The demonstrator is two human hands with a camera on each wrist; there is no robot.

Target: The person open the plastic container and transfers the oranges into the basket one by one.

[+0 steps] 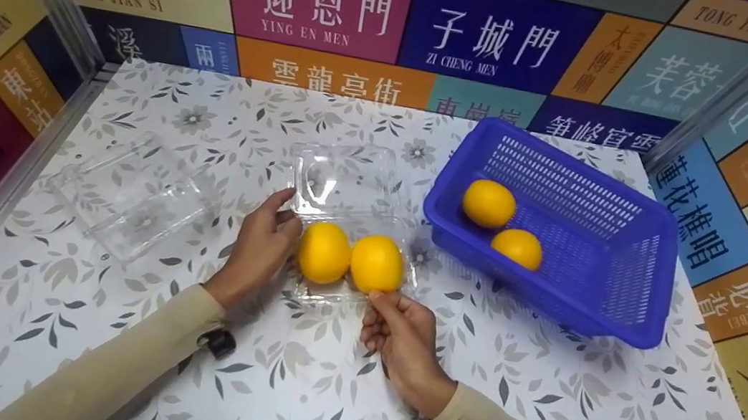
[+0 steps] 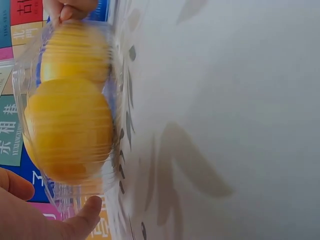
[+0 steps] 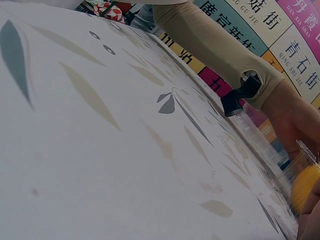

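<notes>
A clear plastic clamshell box (image 1: 333,299) lies on the table with its lid (image 1: 342,177) folded back. Two oranges (image 1: 323,252) sit side by side in its base, also seen through the ribbed wall in the left wrist view. My left hand (image 1: 257,245) is at the box's left side, index finger by the lid's near corner; its thumb and finger (image 2: 90,212) stand apart in the left wrist view. With thumb and forefinger, my right hand (image 1: 408,337) pinches the box's front rim beside the right orange (image 1: 377,264). The right wrist view catches only part of this at its edge.
A blue-purple plastic basket (image 1: 543,297) stands on the right with two more oranges (image 1: 488,203) inside. Another clear plastic box (image 1: 137,200) lies open on the left. Printed panels (image 1: 336,3) wall the patterned table at the back and sides.
</notes>
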